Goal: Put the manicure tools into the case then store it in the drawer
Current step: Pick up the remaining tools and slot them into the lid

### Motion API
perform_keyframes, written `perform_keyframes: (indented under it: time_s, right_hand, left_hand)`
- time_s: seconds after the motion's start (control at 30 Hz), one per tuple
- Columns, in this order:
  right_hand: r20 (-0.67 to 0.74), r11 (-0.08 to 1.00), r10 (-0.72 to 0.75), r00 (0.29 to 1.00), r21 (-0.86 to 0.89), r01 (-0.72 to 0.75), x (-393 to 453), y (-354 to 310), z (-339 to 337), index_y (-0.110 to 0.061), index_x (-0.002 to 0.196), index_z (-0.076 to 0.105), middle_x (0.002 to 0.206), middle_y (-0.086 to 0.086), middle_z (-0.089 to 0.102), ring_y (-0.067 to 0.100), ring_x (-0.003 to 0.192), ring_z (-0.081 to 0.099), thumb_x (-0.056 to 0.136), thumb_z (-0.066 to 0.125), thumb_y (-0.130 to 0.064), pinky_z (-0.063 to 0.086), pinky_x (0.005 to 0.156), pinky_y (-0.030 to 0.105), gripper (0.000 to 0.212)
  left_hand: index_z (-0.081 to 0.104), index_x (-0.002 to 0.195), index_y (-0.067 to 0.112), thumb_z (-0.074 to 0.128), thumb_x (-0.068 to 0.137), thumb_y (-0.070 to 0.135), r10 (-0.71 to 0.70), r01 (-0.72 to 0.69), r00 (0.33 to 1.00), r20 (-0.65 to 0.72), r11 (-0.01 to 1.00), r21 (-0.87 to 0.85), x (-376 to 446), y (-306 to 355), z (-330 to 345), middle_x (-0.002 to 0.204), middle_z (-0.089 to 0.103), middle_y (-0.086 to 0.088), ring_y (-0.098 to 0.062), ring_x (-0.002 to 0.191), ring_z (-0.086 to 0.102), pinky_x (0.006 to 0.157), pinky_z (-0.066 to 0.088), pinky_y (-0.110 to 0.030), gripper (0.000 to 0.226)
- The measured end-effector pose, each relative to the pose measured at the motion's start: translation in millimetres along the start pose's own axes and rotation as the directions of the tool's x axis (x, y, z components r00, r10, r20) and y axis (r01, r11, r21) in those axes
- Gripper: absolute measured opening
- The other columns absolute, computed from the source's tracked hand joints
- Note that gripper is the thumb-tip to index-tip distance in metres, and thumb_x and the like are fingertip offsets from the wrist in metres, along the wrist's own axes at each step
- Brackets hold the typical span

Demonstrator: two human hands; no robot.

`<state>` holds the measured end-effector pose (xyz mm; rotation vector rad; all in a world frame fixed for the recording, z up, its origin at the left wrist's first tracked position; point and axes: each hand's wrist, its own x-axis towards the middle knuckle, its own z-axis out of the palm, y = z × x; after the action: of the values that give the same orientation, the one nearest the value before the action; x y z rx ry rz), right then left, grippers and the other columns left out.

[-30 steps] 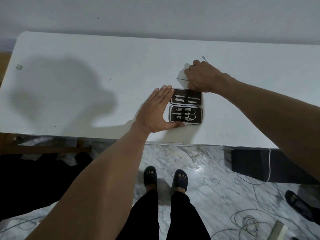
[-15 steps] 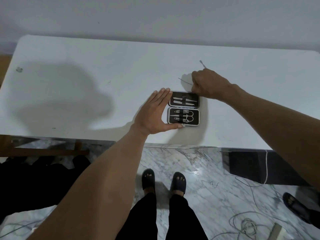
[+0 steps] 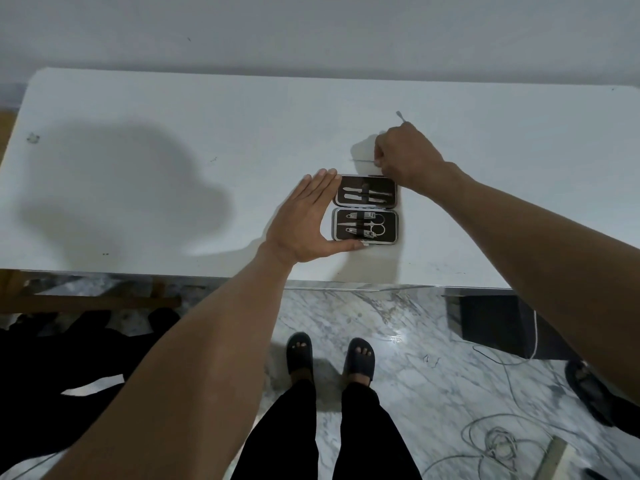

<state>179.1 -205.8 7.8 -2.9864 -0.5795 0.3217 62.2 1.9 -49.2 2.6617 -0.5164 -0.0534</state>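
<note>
A small black manicure case (image 3: 366,209) lies open on the white table (image 3: 173,140), both halves holding several metal tools under straps. My left hand (image 3: 304,220) rests flat against the case's left side, fingers straight, thumb along its near edge. My right hand (image 3: 403,155) is just behind the case's far right corner, fingers pinched on a thin metal tool (image 3: 363,160) whose tip pokes out to the left. A second thin tool (image 3: 399,116) sticks out past the hand's far side; whether the hand also holds it I cannot tell.
The table's near edge (image 3: 346,284) runs just below the case. Below it I see a marble floor, my feet in black sandals (image 3: 330,356), loose cables (image 3: 498,441) at the right, a dark box (image 3: 491,323) under the table, and another person's foot (image 3: 588,389).
My right hand has shifted slightly right and farther from the case's far edge with the thin tool. My left hand stays against the case.
</note>
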Motion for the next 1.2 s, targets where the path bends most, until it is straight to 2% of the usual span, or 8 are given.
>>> perform_keyframes:
  time_s: [0.13, 0.27, 0.4, 0.57, 0.73, 0.87, 1.03, 1.2]
  right_hand:
    - [0.086, 0.944, -0.071, 0.994, -0.316, 0.095, -6.2, -6.0, 1.5, 0.005, 0.114, 0.054, 0.113, 0.025, 0.06, 0.04, 0.111, 0.052, 0.085, 0.056, -0.007, 0.048, 0.087, 0.049, 0.031]
    - [0.117, 0.888, -0.176, 0.977, -0.411, 0.209, -3.7, -2.7, -0.9, 0.005, 0.114, 0.052, 0.117, 0.028, 0.059, 0.041, 0.11, 0.052, 0.095, 0.043, -0.015, 0.046, 0.089, 0.05, 0.03]
    - [0.126, 0.913, -0.21, 0.97, -0.329, 0.24, -1.5, 2.5, -3.8, 0.005, 0.112, 0.051, 0.116, 0.029, 0.058, 0.041, 0.107, 0.052, 0.096, 0.04, -0.017, 0.045, 0.087, 0.05, 0.03]
    - [0.063, 0.967, -0.205, 0.977, -0.142, 0.212, -10.7, 3.8, -4.1, -0.001, 0.098, 0.048, 0.097, 0.027, 0.059, 0.038, 0.09, 0.052, 0.092, 0.041, -0.01, 0.043, 0.074, 0.049, 0.013]
    - [0.011, 0.983, -0.176, 0.984, -0.042, 0.177, -20.8, 6.6, -2.7, -0.001, 0.101, 0.051, 0.097, 0.024, 0.06, 0.033, 0.085, 0.05, 0.094, 0.042, 0.001, 0.047, 0.079, 0.048, 0.011]
    - [-0.016, 0.99, -0.012, 1.0, 0.142, 0.014, -29.5, 7.3, -3.3, -0.004, 0.12, 0.057, 0.11, 0.017, 0.068, 0.032, 0.104, 0.061, 0.094, 0.055, 0.0, 0.048, 0.084, 0.039, 0.026]
    - [-0.082, 0.953, 0.084, 0.993, 0.297, -0.056, -52.4, 6.2, -5.0, -0.005, 0.102, 0.072, 0.101, 0.012, 0.074, 0.029, 0.098, 0.067, 0.09, 0.059, -0.004, 0.051, 0.091, 0.037, 0.018]
    - [-0.126, 0.925, 0.171, 0.977, 0.363, -0.115, -75.4, 4.7, -2.8, -0.011, 0.093, 0.077, 0.091, 0.007, 0.076, 0.024, 0.091, 0.067, 0.084, 0.063, -0.008, 0.051, 0.081, 0.033, 0.016]
  left_hand:
    - [0.03, 0.161, 0.002, 0.065, 0.075, 0.085, 0.011, -0.011, 1.0, -0.013, 1.0, 0.0, -0.2, 1.2, -0.5, 0.17, 0.028, -0.01, -0.02, 0.161, 0.021, 0.133, 0.016, -0.043, 0.124]
    - [0.028, 0.162, 0.003, 0.066, 0.076, 0.084, 0.012, -0.012, 1.0, 0.007, 1.0, 0.011, 0.1, 0.2, -1.1, 0.171, 0.026, -0.009, -0.02, 0.161, 0.019, 0.133, 0.015, -0.042, 0.124]
    - [0.027, 0.162, 0.004, 0.065, 0.076, 0.084, 0.012, -0.012, 1.0, 0.016, 1.0, 0.009, 0.3, -0.5, -0.6, 0.172, 0.025, -0.009, -0.019, 0.162, 0.017, 0.133, 0.014, -0.042, 0.124]
    - [0.025, 0.163, 0.004, 0.061, 0.076, 0.087, 0.012, -0.013, 1.0, 0.018, 1.0, 0.022, 0.9, -2.0, 0.0, 0.172, 0.024, -0.008, -0.019, 0.162, 0.016, 0.133, 0.014, -0.042, 0.125]
    - [0.024, 0.163, 0.005, 0.053, 0.074, 0.092, 0.004, -0.004, 1.0, 0.019, 1.0, 0.018, 1.0, -1.7, 0.0, 0.172, 0.023, -0.008, -0.018, 0.162, 0.015, 0.133, 0.014, -0.042, 0.128]
    - [0.024, 0.163, 0.006, 0.051, 0.073, 0.093, 0.002, -0.002, 1.0, 0.024, 1.0, 0.003, 0.5, -0.5, -1.1, 0.173, 0.023, -0.008, -0.018, 0.162, 0.015, 0.133, 0.012, -0.041, 0.129]
    - [0.022, 0.164, 0.005, 0.052, 0.074, 0.093, 0.005, -0.005, 0.999, 0.038, 1.0, 0.018, -0.3, 0.5, -2.2, 0.173, 0.021, -0.008, -0.018, 0.162, 0.014, 0.134, 0.011, -0.041, 0.129]
    - [0.017, 0.165, 0.005, 0.046, 0.076, 0.093, 0.01, -0.014, 0.998, 0.057, 0.998, 0.068, -1.7, 2.3, -2.7, 0.174, 0.017, -0.01, -0.019, 0.163, 0.011, 0.134, 0.009, -0.041, 0.128]
